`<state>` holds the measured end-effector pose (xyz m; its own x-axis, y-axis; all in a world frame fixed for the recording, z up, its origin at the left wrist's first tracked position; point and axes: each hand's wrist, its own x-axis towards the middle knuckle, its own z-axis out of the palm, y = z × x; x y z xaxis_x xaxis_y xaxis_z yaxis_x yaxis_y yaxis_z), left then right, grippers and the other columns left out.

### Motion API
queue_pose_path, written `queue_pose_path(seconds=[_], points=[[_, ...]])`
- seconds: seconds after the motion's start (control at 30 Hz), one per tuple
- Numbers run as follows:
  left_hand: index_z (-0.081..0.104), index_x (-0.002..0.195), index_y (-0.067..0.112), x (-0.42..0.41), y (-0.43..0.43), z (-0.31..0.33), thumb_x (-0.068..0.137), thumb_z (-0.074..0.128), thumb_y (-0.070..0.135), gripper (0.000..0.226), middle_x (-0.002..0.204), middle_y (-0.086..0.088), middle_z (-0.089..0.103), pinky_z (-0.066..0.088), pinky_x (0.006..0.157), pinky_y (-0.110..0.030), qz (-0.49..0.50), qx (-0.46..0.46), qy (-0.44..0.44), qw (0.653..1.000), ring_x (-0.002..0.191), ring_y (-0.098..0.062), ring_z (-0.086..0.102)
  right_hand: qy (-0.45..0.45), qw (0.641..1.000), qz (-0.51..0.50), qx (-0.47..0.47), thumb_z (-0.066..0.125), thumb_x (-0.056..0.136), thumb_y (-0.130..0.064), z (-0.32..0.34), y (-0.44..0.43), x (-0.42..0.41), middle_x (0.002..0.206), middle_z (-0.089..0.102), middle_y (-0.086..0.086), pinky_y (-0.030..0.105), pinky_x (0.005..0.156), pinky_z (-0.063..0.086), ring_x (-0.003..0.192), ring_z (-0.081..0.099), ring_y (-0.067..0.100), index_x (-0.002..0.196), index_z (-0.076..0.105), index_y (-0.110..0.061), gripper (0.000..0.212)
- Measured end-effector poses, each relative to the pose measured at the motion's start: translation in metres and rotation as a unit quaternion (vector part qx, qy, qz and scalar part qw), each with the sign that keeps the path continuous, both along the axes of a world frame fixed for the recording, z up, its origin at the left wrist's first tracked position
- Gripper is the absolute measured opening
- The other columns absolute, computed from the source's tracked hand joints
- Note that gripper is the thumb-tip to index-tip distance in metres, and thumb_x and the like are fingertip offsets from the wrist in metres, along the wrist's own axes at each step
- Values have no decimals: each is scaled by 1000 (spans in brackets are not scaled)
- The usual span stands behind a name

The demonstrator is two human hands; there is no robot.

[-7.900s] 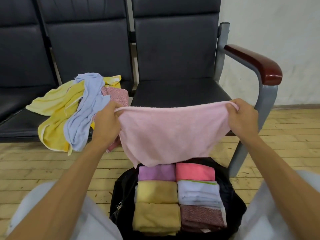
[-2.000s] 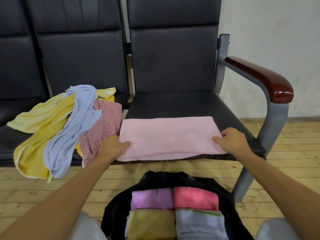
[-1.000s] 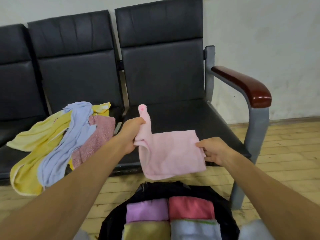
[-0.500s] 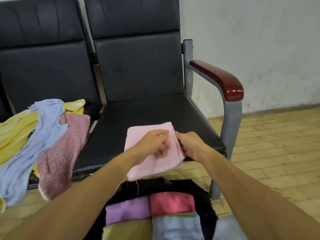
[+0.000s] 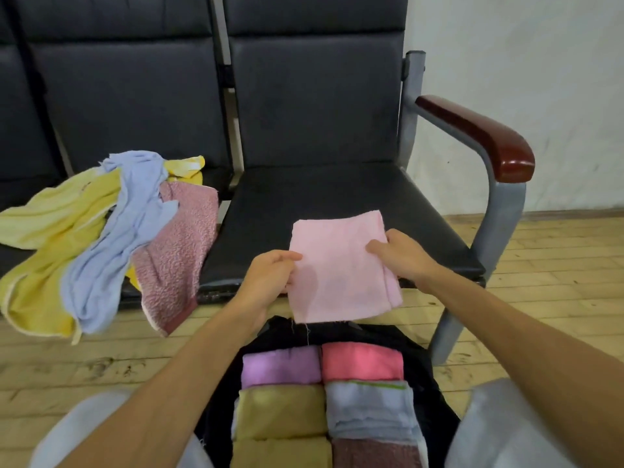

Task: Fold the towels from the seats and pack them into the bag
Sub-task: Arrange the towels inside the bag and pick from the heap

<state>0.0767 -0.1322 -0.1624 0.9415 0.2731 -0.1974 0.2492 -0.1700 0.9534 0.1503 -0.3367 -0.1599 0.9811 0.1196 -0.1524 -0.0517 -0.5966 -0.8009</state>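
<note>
The pink towel (image 5: 337, 268), folded into a flat, roughly square pad, is held in the air over the front edge of the right-hand seat (image 5: 337, 194), its lower edge hanging just above the open black bag (image 5: 430, 369). The left hand (image 5: 270, 276) has its grip closed on the towel's left edge, thumb on top. The right hand (image 5: 401, 255) has its grip closed on the right edge in the same way, thumb over the cloth and fingers under it. A loose thread dangles from the towel's bottom edge. The bag stands on the floor between the person's knees and holds folded towels in two rows: a purple towel (image 5: 280, 366) beside a coral towel (image 5: 361, 361) at the far end, then an olive-yellow towel (image 5: 280, 412) beside a pale blue towel (image 5: 368, 412). Nearest are another yellow one and a dark red one, both cut off by the frame. On the next seat to the left lies an unfolded heap: a yellow towel (image 5: 44, 231), a light blue towel (image 5: 125, 228) draped across it, and a speckled rose towel (image 5: 179, 244) hanging over the seat's front edge. A dark red armrest (image 5: 479, 133) on a grey post ends the row on the right. The wooden floor (image 5: 557, 265) and a pale wall (image 5: 523, 62) lie beyond it.
</note>
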Motion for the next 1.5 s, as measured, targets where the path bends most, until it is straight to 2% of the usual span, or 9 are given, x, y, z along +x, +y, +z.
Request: queue_pose_path(seconds=[0.1, 0.2, 0.3, 0.4, 0.5, 0.7, 1.1, 1.3, 1.5], points=[[67, 108, 19, -2, 8, 7, 93, 46, 5, 30, 102, -1, 64, 44, 66, -23, 6, -1, -6, 1000, 86, -13, 58, -34, 999, 10, 27, 42, 100, -22, 14, 11, -10, 104, 60, 0, 33, 78, 49, 90, 59, 15, 112, 47, -21, 14], [58, 123, 18, -3, 9, 9, 95, 48, 12, 31, 113, -1, 61, 50, 81, -27, 40, -6, -23, 999, 98, -14, 57, -57, 993, 12, 100, 42, 100, -20, 37, 25, -21, 104, 62, 3, 30, 70, 50, 92, 61, 18, 113, 53, -20, 17], [33, 145, 16, -10, 12, 3, 95, 55, 40, 59, 133, -7, 51, 44, 104, -41, 65, -69, 18, 995, 114, -22, 54, -34, 974, 26, 224, 46, 100, -21, 53, 35, -39, 109, 64, 2, 30, 69, 52, 97, 63, 19, 122, 52, -23, 23], [56, 128, 15, -25, 17, 0, 90, 56, 56, 56, 122, -11, 64, 46, 103, -45, -30, -270, 67, 960, 110, -26, 62, 6, 953, 12, 302, 52, 97, -23, 51, 38, -59, 102, 68, -2, 29, 65, 50, 92, 65, 16, 110, 60, -25, 15], [64, 122, 15, -42, 24, 0, 89, 58, 42, 43, 116, -7, 70, 53, 88, -39, -80, -371, 52, 924, 102, -21, 68, 34, 942, -5, 335, 56, 94, -22, 46, 37, -71, 84, 67, -2, 28, 63, 48, 78, 63, 13, 92, 64, -17, 10], [69, 107, 12, -61, 33, 15, 88, 64, 31, 28, 102, -7, 75, 58, 61, -28, -45, -321, 55, 944, 82, -18, 73, 56, 940, -11, 338, 55, 95, -21, 42, 20, -77, 79, 65, 0, 28, 61, 49, 71, 62, 13, 89, 62, -16, 11], [66, 112, 10, -60, 42, 3, 92, 61, 16, 22, 106, -7, 74, 53, 87, -38, -65, -156, 4, 986, 103, -25, 67, 152, 919, 56, 358, 61, 93, -10, 5, 0, -77, 113, 71, 14, 34, 77, 60, 104, 69, 29, 120, 63, -1, 29], [65, 115, 13, -56, 47, 1, 94, 59, 15, 22, 108, -2, 73, 55, 75, -31, -88, -142, -12, 986, 103, -21, 68, 155, 923, 51, 348, 55, 96, -5, 2, -7, -73, 113, 72, 13, 33, 75, 61, 103, 70, 28, 124, 62, -4, 29], [59, 124, 23, -56, 50, 0, 97, 51, 8, 32, 116, 1, 71, 57, 71, -26, -119, -196, -46, 972, 100, -15, 69, 136, 908, 83, 387, 51, 95, 2, 3, -7, -72, 119, 70, 8, 35, 78, 60, 107, 68, 27, 127, 60, -14, 36]])
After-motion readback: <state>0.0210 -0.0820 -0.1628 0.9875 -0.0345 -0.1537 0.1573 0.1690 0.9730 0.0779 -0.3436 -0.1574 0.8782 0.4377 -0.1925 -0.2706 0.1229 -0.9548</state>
